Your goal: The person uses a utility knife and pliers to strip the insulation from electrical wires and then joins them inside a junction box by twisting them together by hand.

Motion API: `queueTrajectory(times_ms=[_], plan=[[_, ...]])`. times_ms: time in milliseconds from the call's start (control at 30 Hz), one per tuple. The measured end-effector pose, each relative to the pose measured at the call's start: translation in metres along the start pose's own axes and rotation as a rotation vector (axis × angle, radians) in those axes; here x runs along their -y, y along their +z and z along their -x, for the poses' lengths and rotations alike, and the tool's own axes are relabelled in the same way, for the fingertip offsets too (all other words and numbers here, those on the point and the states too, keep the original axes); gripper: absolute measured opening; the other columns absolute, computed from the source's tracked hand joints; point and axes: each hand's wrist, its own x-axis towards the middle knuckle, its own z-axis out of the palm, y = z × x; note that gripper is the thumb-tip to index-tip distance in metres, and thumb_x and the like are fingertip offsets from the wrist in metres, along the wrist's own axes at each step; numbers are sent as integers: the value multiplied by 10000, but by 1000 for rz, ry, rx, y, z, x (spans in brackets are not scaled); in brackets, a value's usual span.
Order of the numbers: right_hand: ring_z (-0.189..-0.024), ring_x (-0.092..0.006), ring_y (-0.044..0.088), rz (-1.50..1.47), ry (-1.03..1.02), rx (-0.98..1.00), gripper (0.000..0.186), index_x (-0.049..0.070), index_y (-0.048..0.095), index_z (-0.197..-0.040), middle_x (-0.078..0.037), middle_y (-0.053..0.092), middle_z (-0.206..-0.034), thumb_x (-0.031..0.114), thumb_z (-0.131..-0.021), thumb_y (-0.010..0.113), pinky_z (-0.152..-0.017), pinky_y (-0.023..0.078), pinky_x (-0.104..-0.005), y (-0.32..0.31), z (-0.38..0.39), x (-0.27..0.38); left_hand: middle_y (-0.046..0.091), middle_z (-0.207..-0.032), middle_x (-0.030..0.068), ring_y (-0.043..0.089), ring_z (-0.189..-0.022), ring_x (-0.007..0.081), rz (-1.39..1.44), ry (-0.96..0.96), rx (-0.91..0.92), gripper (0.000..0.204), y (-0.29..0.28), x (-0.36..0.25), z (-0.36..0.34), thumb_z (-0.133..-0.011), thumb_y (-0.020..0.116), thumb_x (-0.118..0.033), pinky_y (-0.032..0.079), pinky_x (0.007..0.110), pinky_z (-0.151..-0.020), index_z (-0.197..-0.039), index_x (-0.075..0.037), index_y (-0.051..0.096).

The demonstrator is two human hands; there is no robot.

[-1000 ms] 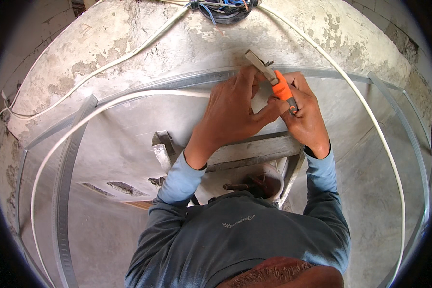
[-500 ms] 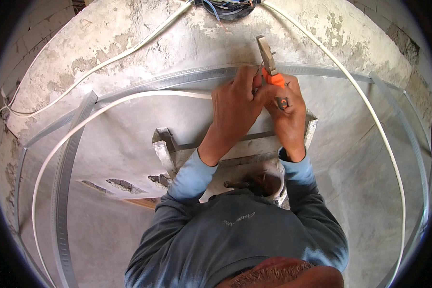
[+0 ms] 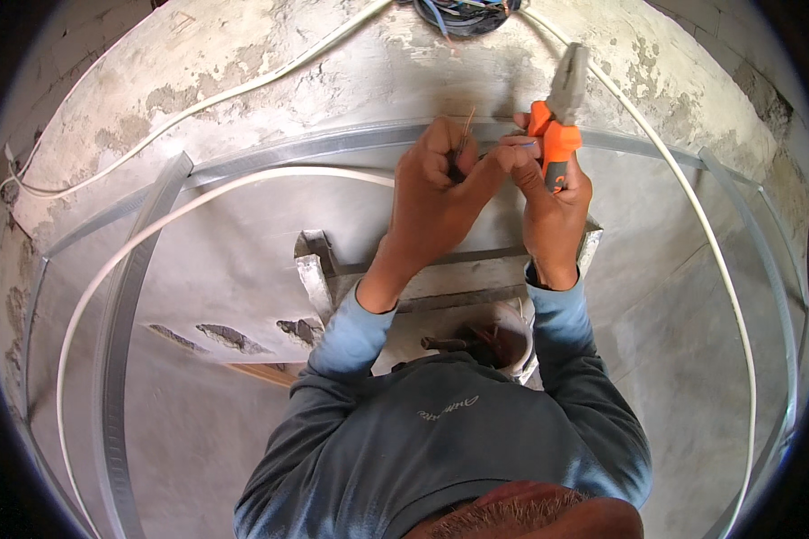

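My left hand [image 3: 440,193] is closed around the end of a white cable [image 3: 270,172], and a thin bare copper wire [image 3: 467,126] pokes up above its fingers. Close beside it, my right hand [image 3: 551,211] grips combination pliers [image 3: 562,117] with orange and dark handles, their metal head pointing up. The tips of both hands meet at a small bluish wire end [image 3: 532,145]; which fingers pinch it is partly hidden. At the top, a round black junction box [image 3: 463,20] full of coloured wires sits in the plastered wall.
Behind my hands runs a curved metal profile [image 3: 333,142], joined to an upright profile [image 3: 126,341] at left. Another white cable [image 3: 683,180] hangs at right. Below my hands are a plaster-stained board frame [image 3: 458,277] and a white bucket [image 3: 523,337] holding tools.
The pliers have moved right and tilted, away from my left hand's wire. A copper wire now stands visible above the left fingers, and a bluish wire end shows between the hands.
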Motion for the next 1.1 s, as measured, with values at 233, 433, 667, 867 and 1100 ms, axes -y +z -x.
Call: queueTrajectory(times_ms=[233,433,667,867,1100], plan=[[-1133,-174,624,-73,-122,51,120,-16,700,-1034,-89,648,-1176,71,-956,723,-991,471,-305,9,-16,1,562,-760,-11,492,-630,56,-60,136,32,74,-15,-4,-5,-995,677,-79,410,250,-558,-999,-29,622],[-1018,-138,619,-30,62,166,180,2,696,-1115,-61,632,-1199,77,-954,723,-922,467,-267,4,-22,8,583,-737,22,526,-639,82,-302,9,182,154,-32,-20,-12,-1060,550,-131,433,282,-572,-1050,-1,631],[-1188,-200,569,272,17,366,307,6,687,-1187,-70,566,-1347,-59,-888,712,-970,463,-299,-19,10,0,533,-714,16,478,-667,83,-64,62,136,151,-29,-7,-14,-1073,505,-101,421,265,-614,-1073,8,611],[-1240,-253,560,267,-47,375,347,22,692,-1198,-89,568,-1349,-90,-870,708,-1045,457,-343,-10,9,4,613,-742,62,572,-652,120,-232,148,81,133,-19,-3,-11,-1066,534,-112,458,277,-608,-1081,0,603],[-1258,-277,550,300,-102,391,372,30,684,-1202,-98,563,-1360,-91,-853,727,-1061,445,-363,-8,4,5,639,-759,89,627,-656,159,-285,157,65,103,-22,-4,-11,-1052,547,-90,490,308,-610,-1077,-3,597]])
